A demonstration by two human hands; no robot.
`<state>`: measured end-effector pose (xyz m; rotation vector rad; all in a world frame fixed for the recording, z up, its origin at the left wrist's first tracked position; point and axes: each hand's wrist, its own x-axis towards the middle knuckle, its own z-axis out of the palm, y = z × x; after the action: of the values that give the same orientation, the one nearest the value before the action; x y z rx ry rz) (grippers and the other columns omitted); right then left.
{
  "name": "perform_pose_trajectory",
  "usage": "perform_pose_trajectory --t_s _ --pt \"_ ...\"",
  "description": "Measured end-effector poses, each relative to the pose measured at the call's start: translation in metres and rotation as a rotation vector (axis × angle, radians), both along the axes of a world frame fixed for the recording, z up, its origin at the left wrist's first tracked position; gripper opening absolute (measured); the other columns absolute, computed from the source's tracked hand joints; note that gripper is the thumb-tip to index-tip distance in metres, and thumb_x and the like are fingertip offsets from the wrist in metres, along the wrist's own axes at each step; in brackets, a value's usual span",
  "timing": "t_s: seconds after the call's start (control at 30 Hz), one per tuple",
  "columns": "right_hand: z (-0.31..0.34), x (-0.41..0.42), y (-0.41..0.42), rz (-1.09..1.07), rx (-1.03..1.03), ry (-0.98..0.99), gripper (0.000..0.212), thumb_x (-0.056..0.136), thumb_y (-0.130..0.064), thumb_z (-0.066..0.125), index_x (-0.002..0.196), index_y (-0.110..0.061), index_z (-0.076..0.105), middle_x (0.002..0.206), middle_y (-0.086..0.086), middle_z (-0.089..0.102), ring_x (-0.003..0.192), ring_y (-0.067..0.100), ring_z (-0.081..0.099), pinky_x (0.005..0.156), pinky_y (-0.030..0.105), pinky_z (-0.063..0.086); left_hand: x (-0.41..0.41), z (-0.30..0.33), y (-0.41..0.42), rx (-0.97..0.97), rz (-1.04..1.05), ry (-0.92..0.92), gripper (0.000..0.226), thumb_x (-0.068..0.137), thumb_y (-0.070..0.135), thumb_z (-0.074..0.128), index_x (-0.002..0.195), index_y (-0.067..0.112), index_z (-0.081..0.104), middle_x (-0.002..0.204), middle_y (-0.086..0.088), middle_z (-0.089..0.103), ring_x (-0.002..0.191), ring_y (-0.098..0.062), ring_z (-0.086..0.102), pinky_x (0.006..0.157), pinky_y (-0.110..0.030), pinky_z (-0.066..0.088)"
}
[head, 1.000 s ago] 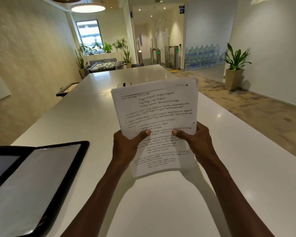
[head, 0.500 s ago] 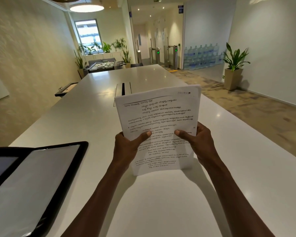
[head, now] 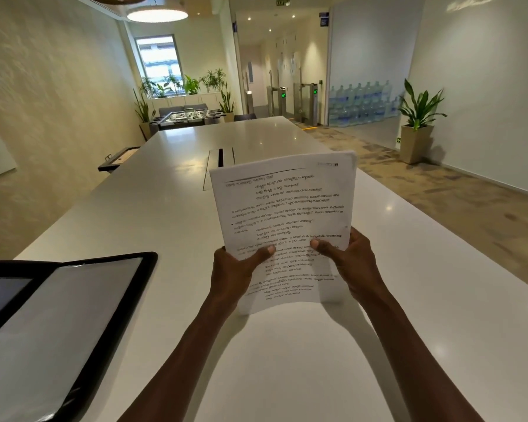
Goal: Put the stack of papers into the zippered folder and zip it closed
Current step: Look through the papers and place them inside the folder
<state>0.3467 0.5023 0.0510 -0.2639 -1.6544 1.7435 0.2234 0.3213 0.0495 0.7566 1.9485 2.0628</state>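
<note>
The papers are held upright over the white table, tilted slightly, with the printed side facing the camera and the lower edge at or just above the tabletop; I cannot tell whether it touches. The left hand grips the stack's lower left edge, thumb laid across the front sheet and fingers hidden behind. The right hand grips the lower right edge the same way, thumb on the print, fingers curled round the back. The two thumbs point toward each other, a little apart, near the middle of the page. The sheets at the top right corner fan out slightly.

The folder lies open on the table at the left, well apart from the papers, its black zippered rim framing a pale grey inner panel. Part of it runs out of view.

A narrow slot sits in the table beyond the papers. A potted plant stands by the right wall, and water bottles are stacked behind glass farther back.
</note>
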Motion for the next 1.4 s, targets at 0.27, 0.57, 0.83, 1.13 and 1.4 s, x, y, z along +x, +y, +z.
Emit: perform_pose_trajectory --t_s 0.27,0.57,0.83,1.13,1.4 --pt "-0.005 0.000 0.001 -0.034 -0.032 0.004 0.029 0.077 -0.014 0.080 0.104 -0.018 0.071 0.098 -0.001 0.078 0.084 0.019 0.075 0.065 0.022 0.058 -0.002 -0.009 -0.005 -0.063 -0.043 -0.012 0.034 0.062 0.044 0.087 0.093 0.042 0.074 0.093 0.011 0.077 0.083 -0.011 0.074 0.063 -0.022 0.058" --pt "0.002 -0.006 0.000 -0.071 -0.575 0.249 0.051 0.076 -0.009 0.073 0.125 -0.010 0.062 0.120 0.009 0.071 0.108 0.028 0.068 0.086 0.043 0.058 -0.007 -0.009 -0.013 0.154 -0.040 -0.181 0.042 0.061 0.034 0.086 0.099 0.020 0.075 0.101 -0.005 0.076 0.096 -0.025 0.072 0.071 -0.025 0.057" --pt "-0.015 -0.025 -0.038 0.235 -0.926 0.333 0.047 0.095 -0.012 0.056 0.141 -0.011 0.047 0.138 0.018 0.056 0.127 0.034 0.054 0.111 0.057 0.036 0.019 0.002 0.018 0.331 -0.001 -0.147 0.036 0.073 0.019 0.081 0.107 0.022 0.069 0.109 0.001 0.074 0.101 -0.020 0.071 0.078 -0.033 0.059" --pt "-0.023 -0.006 0.010 0.108 -0.934 0.345 0.041 0.088 -0.002 0.063 0.129 -0.009 0.059 0.127 0.017 0.065 0.117 0.031 0.063 0.096 0.053 0.050 -0.007 0.006 -0.012 0.221 0.081 0.001 0.023 0.084 0.010 0.072 0.099 0.028 0.070 0.098 0.012 0.076 0.090 -0.008 0.072 0.067 -0.016 0.056" --pt "-0.012 0.033 0.072 -0.098 -0.013 -0.193 0.031 0.073 -0.001 0.079 0.101 -0.011 0.071 0.100 0.004 0.077 0.094 0.028 0.073 0.078 0.036 0.059 -0.028 -0.004 -0.027 0.076 0.126 0.033 0.025 0.085 0.018 0.072 0.109 0.024 0.069 0.107 0.005 0.074 0.093 -0.013 0.072 0.076 -0.032 0.058"
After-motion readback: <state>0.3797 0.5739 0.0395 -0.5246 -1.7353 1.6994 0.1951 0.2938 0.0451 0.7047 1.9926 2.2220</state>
